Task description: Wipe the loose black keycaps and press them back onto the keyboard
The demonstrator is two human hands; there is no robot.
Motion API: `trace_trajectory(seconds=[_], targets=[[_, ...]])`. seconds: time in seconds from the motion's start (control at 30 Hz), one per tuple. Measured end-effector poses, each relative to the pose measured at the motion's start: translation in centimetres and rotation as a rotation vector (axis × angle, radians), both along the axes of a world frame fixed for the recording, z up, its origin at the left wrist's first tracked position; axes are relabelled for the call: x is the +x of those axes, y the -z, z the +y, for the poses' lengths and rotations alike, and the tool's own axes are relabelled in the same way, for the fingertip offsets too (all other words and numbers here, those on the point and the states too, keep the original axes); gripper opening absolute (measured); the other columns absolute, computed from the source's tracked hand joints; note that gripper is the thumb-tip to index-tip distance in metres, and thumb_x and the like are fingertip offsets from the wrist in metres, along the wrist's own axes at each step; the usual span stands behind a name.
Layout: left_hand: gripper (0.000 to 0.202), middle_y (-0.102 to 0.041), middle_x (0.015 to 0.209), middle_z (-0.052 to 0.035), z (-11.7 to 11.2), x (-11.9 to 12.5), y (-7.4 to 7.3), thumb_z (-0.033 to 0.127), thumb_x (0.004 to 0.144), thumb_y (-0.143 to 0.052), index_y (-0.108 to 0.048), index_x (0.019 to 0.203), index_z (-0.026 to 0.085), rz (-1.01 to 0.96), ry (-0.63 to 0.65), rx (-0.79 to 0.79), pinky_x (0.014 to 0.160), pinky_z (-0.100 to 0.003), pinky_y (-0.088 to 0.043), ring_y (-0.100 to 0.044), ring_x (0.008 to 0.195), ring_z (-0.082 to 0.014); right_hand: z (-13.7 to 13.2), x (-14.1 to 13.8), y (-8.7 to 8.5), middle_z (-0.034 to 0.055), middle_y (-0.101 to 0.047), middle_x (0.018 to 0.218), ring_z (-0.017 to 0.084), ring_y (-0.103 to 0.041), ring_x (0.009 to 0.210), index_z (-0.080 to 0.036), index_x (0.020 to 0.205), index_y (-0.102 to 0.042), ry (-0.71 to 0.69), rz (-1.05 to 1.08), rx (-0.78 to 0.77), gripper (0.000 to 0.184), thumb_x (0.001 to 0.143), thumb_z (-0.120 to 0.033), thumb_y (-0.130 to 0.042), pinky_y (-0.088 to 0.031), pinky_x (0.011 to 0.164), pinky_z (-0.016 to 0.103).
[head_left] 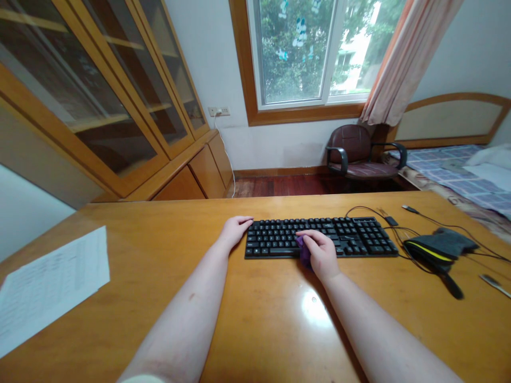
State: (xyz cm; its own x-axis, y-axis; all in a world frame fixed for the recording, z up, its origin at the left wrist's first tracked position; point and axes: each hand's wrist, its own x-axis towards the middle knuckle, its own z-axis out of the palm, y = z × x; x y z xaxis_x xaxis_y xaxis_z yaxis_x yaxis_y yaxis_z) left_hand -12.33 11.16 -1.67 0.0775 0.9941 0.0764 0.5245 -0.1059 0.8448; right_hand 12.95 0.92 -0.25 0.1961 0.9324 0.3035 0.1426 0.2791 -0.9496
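Note:
A black keyboard (279,251) lies on the wooden desk, its long side facing me. At its upper left corner, my left hand (235,232) grips the edge, fingertips against the end keys. Over the lower middle of the keys is my right hand (321,252), its fingers closed on a small purple cloth (305,253). The cloth is bunched under the fingers, touching the keys beside the space bar and hanging over the front edge. Part of it is hidden by the hand.
Right of the keyboard lie a dark grey pouch (435,249) with a yellow stripe, black cables (439,219) and a small brush (495,284). Printed papers (59,282) are at the desk's left. Beyond the desk (167,234) stand a glass-door cabinet (131,106) and an armchair (355,151).

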Motion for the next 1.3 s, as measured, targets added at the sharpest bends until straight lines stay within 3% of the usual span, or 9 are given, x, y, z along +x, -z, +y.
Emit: trace_trajectory(seconds=[0.33, 0.7, 0.9, 1.0, 1.17, 1.3], targets=[[0.034, -0.067, 0.103, -0.0098, 0.2, -0.1, 0.4, 0.037, 0.072, -0.058, -0.069, 0.096, 0.015, -0.032, -0.013, -0.012, 0.095, -0.036, -0.039, -0.059, 0.101, -0.0234, 0.0, 0.0, -0.1, 0.0053, -0.069, 0.082, 0.021, -0.062, 0.081, -0.021, 0.079, -0.070, 0.002, -0.019, 0.003, 0.018, 0.077, -0.025, -0.052, -0.047, 0.075, 0.035], [0.030, -0.069, 0.099, -0.0082, -0.1, -0.1, -0.5, 0.032, 0.067, -0.064, -0.070, 0.093, 0.018, -0.025, 0.002, -0.031, 0.093, -0.036, -0.040, -0.061, 0.098, -0.0244, 0.0, 0.0, -0.2, 0.0054, -0.070, 0.081, 0.021, -0.062, 0.081, -0.021, 0.078, -0.070, 0.002, -0.018, -0.001, 0.019, 0.077, -0.026, -0.052, -0.047, 0.075, 0.035], [0.029, -0.069, 0.097, -0.0093, 0.2, 0.6, 0.0, 0.038, 0.069, -0.061, -0.071, 0.085, 0.016, -0.074, -0.093, -0.057, 0.093, -0.037, -0.040, -0.060, 0.098, -0.0249, 0.0, -0.1, -0.1, 0.0048, -0.070, 0.081, 0.021, -0.062, 0.080, -0.021, 0.078, -0.070, 0.000, -0.024, -0.011, 0.018, 0.077, -0.025, -0.053, -0.046, 0.075, 0.034], [0.031, -0.070, 0.092, -0.0103, 0.4, 1.3, 0.3, 0.034, 0.068, -0.062, -0.070, 0.091, 0.014, -0.113, -0.163, -0.109, 0.085, -0.035, -0.045, -0.063, 0.089, -0.0235, 0.0, -0.1, 0.0, 0.0048, -0.070, 0.081, 0.021, -0.063, 0.079, -0.021, 0.078, -0.071, -0.002, -0.028, -0.010, 0.019, 0.077, -0.025, -0.053, -0.046, 0.074, 0.034], [0.050, -0.068, 0.067, -0.0058, 0.4, 1.8, 0.0, 0.028, 0.069, -0.060, -0.057, 0.117, 0.014, -0.185, -0.201, -0.238, 0.060, -0.031, -0.049, -0.061, 0.054, -0.0161, -0.1, -0.1, 0.0, 0.0051, -0.070, 0.081, 0.021, -0.062, 0.081, -0.021, 0.078, -0.071, -0.006, -0.041, 0.003, 0.018, 0.077, -0.025, -0.053, -0.047, 0.074, 0.034], [0.052, -0.067, 0.064, -0.0042, 0.2, 1.8, -0.4, 0.021, 0.066, -0.060, -0.056, 0.117, 0.014, -0.231, -0.199, -0.272, 0.055, -0.028, -0.047, -0.059, 0.052, -0.0151, -0.1, -0.2, 0.0, 0.0052, -0.070, 0.080, 0.021, -0.062, 0.079, -0.021, 0.077, -0.071, -0.006, -0.048, -0.002, 0.018, 0.077, -0.025, -0.053, -0.047, 0.072, 0.033]])
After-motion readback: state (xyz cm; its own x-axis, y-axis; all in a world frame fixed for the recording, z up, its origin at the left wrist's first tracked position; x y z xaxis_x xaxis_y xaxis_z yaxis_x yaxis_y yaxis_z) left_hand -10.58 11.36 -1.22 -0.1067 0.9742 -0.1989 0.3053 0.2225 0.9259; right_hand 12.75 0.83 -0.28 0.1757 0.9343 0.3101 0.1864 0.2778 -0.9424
